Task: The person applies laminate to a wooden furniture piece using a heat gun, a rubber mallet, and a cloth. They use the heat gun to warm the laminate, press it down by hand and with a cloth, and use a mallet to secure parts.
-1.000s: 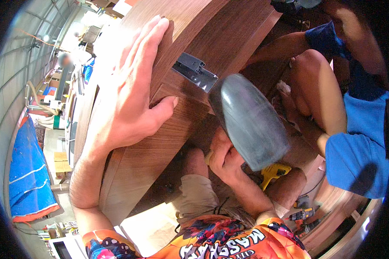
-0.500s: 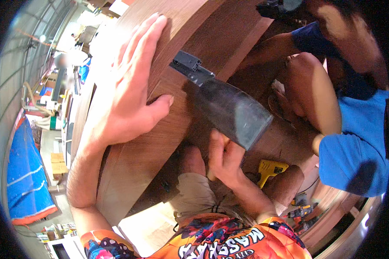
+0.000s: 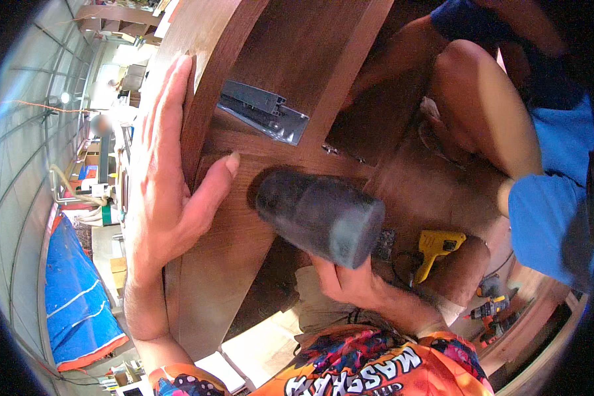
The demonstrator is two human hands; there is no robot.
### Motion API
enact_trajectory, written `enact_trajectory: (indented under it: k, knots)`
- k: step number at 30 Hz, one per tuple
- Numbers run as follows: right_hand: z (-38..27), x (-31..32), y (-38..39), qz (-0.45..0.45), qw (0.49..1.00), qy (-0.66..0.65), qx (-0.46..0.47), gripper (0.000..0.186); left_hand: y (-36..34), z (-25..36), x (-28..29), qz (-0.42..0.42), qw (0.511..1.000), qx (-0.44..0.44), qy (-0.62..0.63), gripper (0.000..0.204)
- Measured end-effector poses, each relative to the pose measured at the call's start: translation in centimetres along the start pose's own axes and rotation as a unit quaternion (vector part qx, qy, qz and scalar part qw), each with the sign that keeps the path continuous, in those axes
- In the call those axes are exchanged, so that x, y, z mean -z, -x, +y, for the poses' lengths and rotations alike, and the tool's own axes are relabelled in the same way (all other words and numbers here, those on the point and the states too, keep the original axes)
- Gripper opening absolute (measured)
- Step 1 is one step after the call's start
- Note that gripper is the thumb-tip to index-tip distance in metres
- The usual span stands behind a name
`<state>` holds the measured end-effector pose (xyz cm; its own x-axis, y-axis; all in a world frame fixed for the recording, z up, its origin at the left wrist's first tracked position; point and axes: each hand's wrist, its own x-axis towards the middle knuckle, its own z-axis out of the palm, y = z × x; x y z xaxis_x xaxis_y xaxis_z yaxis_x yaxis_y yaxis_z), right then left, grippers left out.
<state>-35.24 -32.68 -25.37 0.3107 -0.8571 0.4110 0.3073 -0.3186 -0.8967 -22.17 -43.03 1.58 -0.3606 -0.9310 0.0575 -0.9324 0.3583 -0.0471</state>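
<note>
My right hand point(image 3: 346, 280) is closed below a black rubber mallet point(image 3: 320, 214); the head hides the handle and part of my fingers. The mallet head is over a brown wooden board point(image 3: 234, 244); I cannot tell whether it touches. With thumb spread, my left hand point(image 3: 168, 185) lies open against the edge of a wooden panel point(image 3: 211, 99). Just beyond the mallet, a metal drawer slide point(image 3: 264, 112) is set against the wood inside the cabinet.
On the right, another person crouches with a bent knee point(image 3: 475, 112) and blue clothing point(image 3: 551, 211). A yellow glue gun point(image 3: 439, 247) lies by my right forearm. A power drill point(image 3: 492, 307) is farther right. A blue tarp point(image 3: 79, 307) shows at left.
The mallet head has moved nearer to me, uncovering more of the drawer slide. My view has shifted; my left hand remains flat against the panel.
</note>
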Motion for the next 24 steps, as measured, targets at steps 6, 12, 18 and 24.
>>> enact_trajectory:
  k: [6, 12, 18, 24]
  knots:
    - [-0.1, -0.8, -0.3, -0.031, 0.999, 0.033, -0.014, 0.051, -0.3, 0.4, 0.2, -0.001, 1.0, 0.008, -0.002, 0.088]
    - [-1.5, 0.8, -1.3, 0.007, 0.989, 0.128, 0.067, 0.048, 0.1, 0.1, 0.5, -0.008, 0.999, 0.016, -0.044, 0.085]
    - [-2.2, 1.9, -2.1, -0.043, 0.983, 0.167, 0.056, 0.051, 0.1, 0.7, 0.6, -0.011, 0.999, 0.029, -0.04, 0.084]
    - [-1.7, 0.8, -3.1, 0.023, 0.999, -0.011, 0.048, 0.038, -0.1, 0.8, 0.8, -0.012, 0.997, 0.02, -0.069, 0.085]
